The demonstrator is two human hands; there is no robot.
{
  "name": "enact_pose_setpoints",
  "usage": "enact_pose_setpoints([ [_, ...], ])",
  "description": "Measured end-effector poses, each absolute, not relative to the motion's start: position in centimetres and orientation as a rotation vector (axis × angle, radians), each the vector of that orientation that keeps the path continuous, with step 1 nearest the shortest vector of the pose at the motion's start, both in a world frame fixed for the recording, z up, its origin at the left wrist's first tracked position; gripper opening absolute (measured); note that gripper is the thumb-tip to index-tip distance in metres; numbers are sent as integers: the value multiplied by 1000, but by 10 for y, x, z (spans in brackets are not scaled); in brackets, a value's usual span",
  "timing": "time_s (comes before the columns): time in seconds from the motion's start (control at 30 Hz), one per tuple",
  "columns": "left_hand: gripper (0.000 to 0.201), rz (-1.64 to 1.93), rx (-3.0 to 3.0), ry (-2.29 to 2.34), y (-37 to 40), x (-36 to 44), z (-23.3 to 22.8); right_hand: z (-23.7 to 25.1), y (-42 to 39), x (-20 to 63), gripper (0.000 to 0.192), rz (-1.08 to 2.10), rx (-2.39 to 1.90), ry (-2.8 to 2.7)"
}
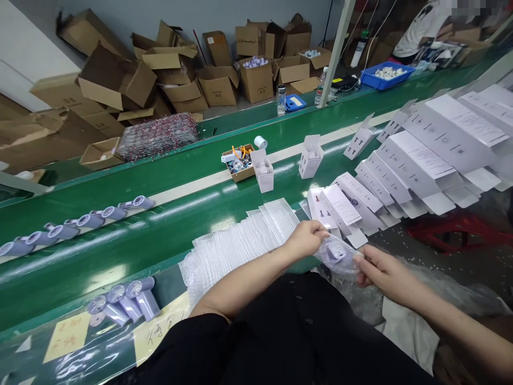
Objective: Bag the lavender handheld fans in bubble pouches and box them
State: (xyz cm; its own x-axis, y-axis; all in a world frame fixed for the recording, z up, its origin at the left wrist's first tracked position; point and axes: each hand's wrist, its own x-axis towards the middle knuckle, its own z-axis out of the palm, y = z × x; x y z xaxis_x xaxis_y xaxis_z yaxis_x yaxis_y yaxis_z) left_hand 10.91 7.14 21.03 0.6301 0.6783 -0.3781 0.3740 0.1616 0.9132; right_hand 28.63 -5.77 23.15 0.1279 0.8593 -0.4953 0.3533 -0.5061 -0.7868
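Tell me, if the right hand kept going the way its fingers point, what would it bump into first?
Probably the left hand. The right hand points left, already touching the bagged fan both hands hold, and the left hand is just past it.

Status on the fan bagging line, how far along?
Done: two white boxes stand upright on the belt. In hand: left hand and right hand hold a lilac fan in a clear bag. Left: three fans at the near edge, a row of fans on the belt, flat cartons unfolded.
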Motion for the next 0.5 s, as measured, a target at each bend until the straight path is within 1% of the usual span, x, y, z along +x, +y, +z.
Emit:
enact_pose_setpoints([
  [0.07, 23, 289, 1507, 786, 83, 95, 227, 240, -50, 290, 26, 1325, -1822, -1171],
  [0.1, 33, 304, 1555, 667, 87, 87, 233, 243, -46, 290, 24, 1314, -1745, -1181],
  [0.17, 73, 333, 1706, 443, 93, 75, 237, 243, -36, 284, 20, 1348, -1527, -1202],
  [0.2, 90, 337, 1794, 369, 94, 72, 234, 239, -31, 280, 20, 1397, -1406, -1207],
  [0.23, 94, 337, 1870, 337, 94, 72, 228, 231, -27, 275, 20, 1449, -1303, -1189],
  [0.27, 84, 344, 1923, 357, 92, 73, 218, 221, -23, 272, 21, 1492, -1238, -1140],
  [0.3, 64, 370, 1948, 432, 90, 75, 208, 208, -20, 270, 23, 1482, -1241, -1040],
  [0.33, 43, 411, 1947, 547, 88, 78, 196, 192, -18, 269, 26, 1418, -1302, -905],
  [0.37, 26, 469, 1914, 690, 85, 79, 184, 176, -16, 271, 32, 1316, -1395, -753],
  [0.4, 16, 534, 1850, 838, 83, 78, 174, 158, -15, 275, 40, 1179, -1493, -583],
  [0.43, 14, 595, 1764, 971, 82, 75, 165, 141, -14, 279, 48, 1065, -1561, -456],
  [0.5, 18, 689, 1529, 1152, 80, 64, 153, 110, -9, 287, 62, 934, -1636, -332],
])
